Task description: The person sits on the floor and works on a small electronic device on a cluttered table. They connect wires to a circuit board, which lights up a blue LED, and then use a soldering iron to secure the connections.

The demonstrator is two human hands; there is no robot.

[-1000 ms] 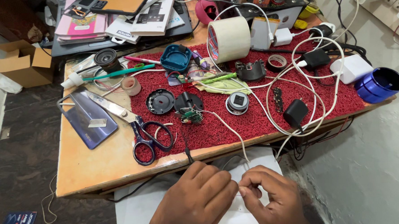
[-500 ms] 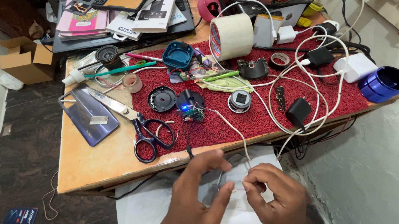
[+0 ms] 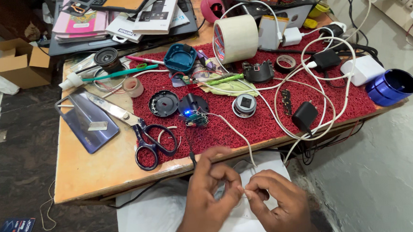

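Both hands have drawn apart a little since half a second ago: the left hand (image 3: 210, 194) no longer lies flat with spread fingers over the lap but has curled, thumb and forefinger pressed together in a pinch, while the right hand (image 3: 275, 201) meets it fingertip to fingertip just below the edge of the counter (image 3: 92, 167). What they pinch looks like the end of the thin white wire (image 3: 237, 135), which runs down off the red mat (image 3: 262, 123) from the small circuit board (image 3: 195, 117) with its blue light; the wire tip itself is too fine to make out, so the grip on it is a fair guess only. That shift from an open hand to a closed pinch suggests the fine work on the wire end is now under way rather than being set up. A second ago the two hands were bunched close together; now a small gap shows between them. The scissors (image 3: 144, 132), the tape roll (image 3: 235, 38) and the phone (image 3: 88, 119) lie where they did.
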